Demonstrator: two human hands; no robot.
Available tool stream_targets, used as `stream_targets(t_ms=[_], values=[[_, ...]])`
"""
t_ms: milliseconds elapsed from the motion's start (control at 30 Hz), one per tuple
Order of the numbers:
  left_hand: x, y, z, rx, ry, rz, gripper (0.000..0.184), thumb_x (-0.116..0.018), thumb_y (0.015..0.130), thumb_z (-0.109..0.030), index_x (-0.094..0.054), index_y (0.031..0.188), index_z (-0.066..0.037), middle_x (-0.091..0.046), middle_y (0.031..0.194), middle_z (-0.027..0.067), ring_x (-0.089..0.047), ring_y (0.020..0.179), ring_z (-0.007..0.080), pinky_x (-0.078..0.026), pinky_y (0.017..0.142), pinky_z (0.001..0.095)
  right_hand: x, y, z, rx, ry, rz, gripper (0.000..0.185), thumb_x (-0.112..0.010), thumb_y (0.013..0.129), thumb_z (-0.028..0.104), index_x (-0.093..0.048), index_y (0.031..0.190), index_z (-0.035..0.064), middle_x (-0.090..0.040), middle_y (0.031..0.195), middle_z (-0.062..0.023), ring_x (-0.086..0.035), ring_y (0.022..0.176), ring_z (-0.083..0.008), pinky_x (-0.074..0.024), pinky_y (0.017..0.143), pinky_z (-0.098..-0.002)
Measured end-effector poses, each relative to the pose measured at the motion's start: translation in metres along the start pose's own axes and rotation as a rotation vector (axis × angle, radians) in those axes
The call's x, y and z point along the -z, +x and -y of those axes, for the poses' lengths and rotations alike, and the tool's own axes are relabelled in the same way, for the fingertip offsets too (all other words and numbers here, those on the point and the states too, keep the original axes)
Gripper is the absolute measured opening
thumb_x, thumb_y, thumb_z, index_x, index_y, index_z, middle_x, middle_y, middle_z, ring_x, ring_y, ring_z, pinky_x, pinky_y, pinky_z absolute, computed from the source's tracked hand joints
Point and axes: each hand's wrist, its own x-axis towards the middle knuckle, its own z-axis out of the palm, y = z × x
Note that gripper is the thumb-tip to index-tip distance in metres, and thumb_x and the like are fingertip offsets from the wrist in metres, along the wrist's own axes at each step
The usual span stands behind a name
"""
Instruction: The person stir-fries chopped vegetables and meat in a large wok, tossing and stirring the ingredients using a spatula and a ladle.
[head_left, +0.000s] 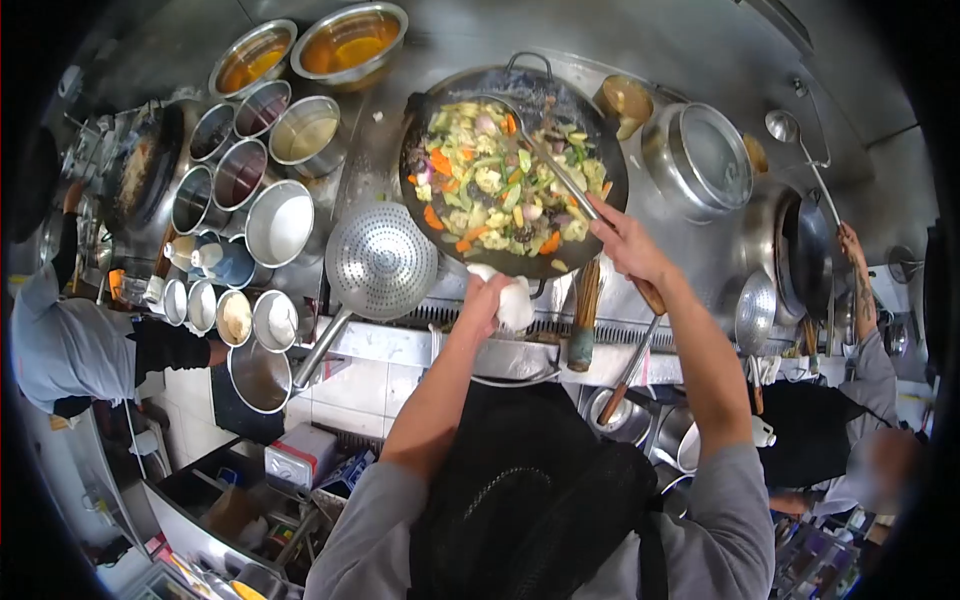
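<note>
A dark wok in front of me holds mixed vegetables, with orange slices, green pieces and pale florets among them. My right hand is closed around the long handle of a ladle. The ladle's head lies among the vegetables, partly covered. At the wok's near rim my left hand grips a folded white cloth. Whether the cloth wraps a wok handle there is hidden. Just below the wok, between my hands, stands a bamboo brush.
A perforated strainer rests left of the wok. Several metal seasoning pots and two bowls of orange liquid stand farther left. To the right are a metal pot and a co-worker's arm holding another ladle. Another person works at left.
</note>
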Motion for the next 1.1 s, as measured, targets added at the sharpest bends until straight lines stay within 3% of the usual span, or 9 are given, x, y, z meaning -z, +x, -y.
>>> stream_targets(t_ms=[67, 100, 133, 200, 300, 467, 633, 900, 1100], values=[[0.006, 0.005, 0.004, 0.01, -0.036, 0.037, 0.028, -0.07, 0.095, -0.014, -0.058, 0.117, -0.002, -0.071, 0.106, 0.0126, -0.074, 0.092, 0.0253, -0.064, 0.076, 0.0437, -0.001, -0.012, -0.023, 0.28, -0.209, -0.098, 0.056, -0.059, 0.109, 0.029, -0.043, 0.161, 0.0181, -0.062, 0.077, -0.0124, -0.054, 0.069, -0.0182, -0.0522, 0.072, -0.037], [0.003, -0.003, -0.001, 0.031, -0.079, 0.01, 0.033, -0.071, 0.096, -0.016, -0.055, 0.122, -0.002, -0.07, 0.11, 0.0137, -0.073, 0.096, 0.0264, -0.063, 0.08, 0.0452, -0.002, -0.032, -0.015, 0.223, -0.268, -0.122, 0.056, -0.059, 0.108, 0.028, -0.043, 0.161, 0.0235, -0.068, 0.078, -0.0162, -0.063, 0.066, -0.0273, -0.0537, 0.072, -0.0426], [0.0, -0.011, -0.006, 0.054, -0.122, -0.016, 0.039, -0.072, 0.097, -0.019, -0.052, 0.126, -0.002, -0.07, 0.114, 0.0147, -0.073, 0.1, 0.0274, -0.063, 0.084, 0.0466, -0.004, -0.047, -0.018, 0.205, -0.267, -0.105, 0.056, -0.059, 0.108, 0.028, -0.043, 0.161, 0.0235, -0.068, 0.078, -0.0162, -0.063, 0.066, -0.0273, -0.0537, 0.072, -0.0426], [0.015, -0.011, 0.0, 0.036, -0.225, 0.084, 0.044, -0.068, 0.1, -0.016, -0.046, 0.136, -0.003, -0.064, 0.13, 0.016, -0.067, 0.116, 0.0298, -0.058, 0.098, 0.0495, -0.004, -0.073, -0.032, 0.362, -0.494, -0.244, 0.058, -0.062, 0.106, 0.028, -0.043, 0.161, 0.0302, -0.072, 0.083, -0.0211, -0.07, 0.072, -0.0403, -0.0546, 0.074, -0.0495], [0.008, -0.027, -0.008, 0.009, -0.222, 0.162, 0.048, -0.064, 0.104, -0.015, -0.043, 0.147, -0.007, -0.062, 0.135, 0.0119, -0.064, 0.122, 0.0278, -0.054, 0.104, 0.047, -0.013, -0.102, -0.057, 0.382, -0.637, -0.326, 0.06, -0.066, 0.102, 0.026, -0.046, 0.158, 0.0355, -0.072, 0.085, -0.0213, -0.07, 0.078, -0.0438, -0.0556, 0.072, -0.052], [-0.001, -0.03, -0.012, 0.052, -0.245, 0.1, 0.047, -0.066, 0.103, -0.018, -0.046, 0.144, -0.007, -0.064, 0.131, 0.0116, -0.066, 0.119, 0.0272, -0.056, 0.101, 0.0463, -0.017, -0.152, -0.074, 0.393, -0.789, -0.382, 0.06, -0.071, 0.098, 0.024, -0.053, 0.154, 0.0355, -0.067, 0.074, -0.0146, -0.069, 0.068, -0.0382, -0.0551, 0.064, -0.0505], [-0.001, -0.002, 0.001, 0.011, -0.023, -0.031, 0.033, -0.064, 0.096, -0.01, -0.05, 0.125, -0.003, -0.066, 0.113, 0.0132, -0.072, 0.097, 0.0273, -0.063, 0.079, 0.0462, -0.009, -0.175, -0.06, 0.369, -0.472, -0.351, 0.059, -0.071, 0.098, 0.016, -0.054, 0.154, 0.024, -0.075, 0.1, -0.0252, -0.073, 0.085, -0.0447, -0.0566, 0.075, -0.0472], [-0.002, 0.004, 0.007, -0.05, -0.002, -0.088, 0.03, -0.058, 0.094, -0.005, -0.05, 0.122, -0.001, -0.065, 0.107, 0.0137, -0.072, 0.093, 0.0272, -0.063, 0.076, 0.0453, -0.036, -0.02, 0.005, 0.424, -0.382, -0.345, 0.055, -0.065, 0.103, 0.023, -0.051, 0.156, 0.0262, -0.07, 0.084, -0.0294, -0.068, 0.082, -0.0509, -0.0541, 0.077, -0.0547], [-0.001, 0.003, 0.013, -0.092, -0.013, -0.117, 0.031, -0.059, 0.093, -0.005, -0.049, 0.123, -0.002, -0.065, 0.106, 0.0133, -0.071, 0.092, 0.027, -0.063, 0.074, 0.0449, -0.008, -0.012, -0.032, 0.568, -0.847, -0.203, 0.064, -0.065, 0.101, 0.023, -0.043, 0.158, 0.0423, -0.072, 0.095, -0.0121, -0.071, 0.081, -0.0401, -0.059, 0.075, -0.051]])
